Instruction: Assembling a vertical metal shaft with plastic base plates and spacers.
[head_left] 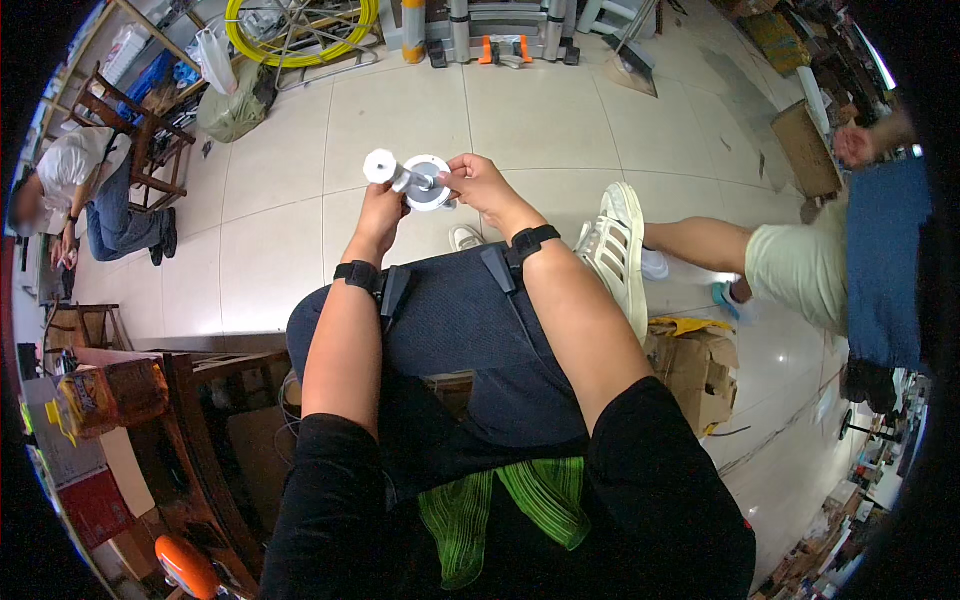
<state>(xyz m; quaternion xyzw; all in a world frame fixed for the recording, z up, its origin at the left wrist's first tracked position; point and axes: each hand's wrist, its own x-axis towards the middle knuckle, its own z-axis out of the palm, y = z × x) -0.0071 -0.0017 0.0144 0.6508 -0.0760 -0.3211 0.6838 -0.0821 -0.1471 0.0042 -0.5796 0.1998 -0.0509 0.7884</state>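
Note:
Out in front of me, above my raised knee, is a white bracket (428,185) with a round base disc, a grey centre and a short arm that ends in a faceted knob. My left hand (380,215) grips it from below, near the arm and knob. From the right, the thumb and fingers of my right hand (487,190) close on the disc beside its centre. Whether those fingers also pinch a small part there is too small to make out. Black straps circle both my wrists.
A bent leg with a white sneaker (622,235) is close to my right forearm. Crushed cardboard (695,375) lies below it. At left stands a wooden table (190,440) with an oil jug (110,398); two people sit at the sides. A ladder (505,30) is at the far wall.

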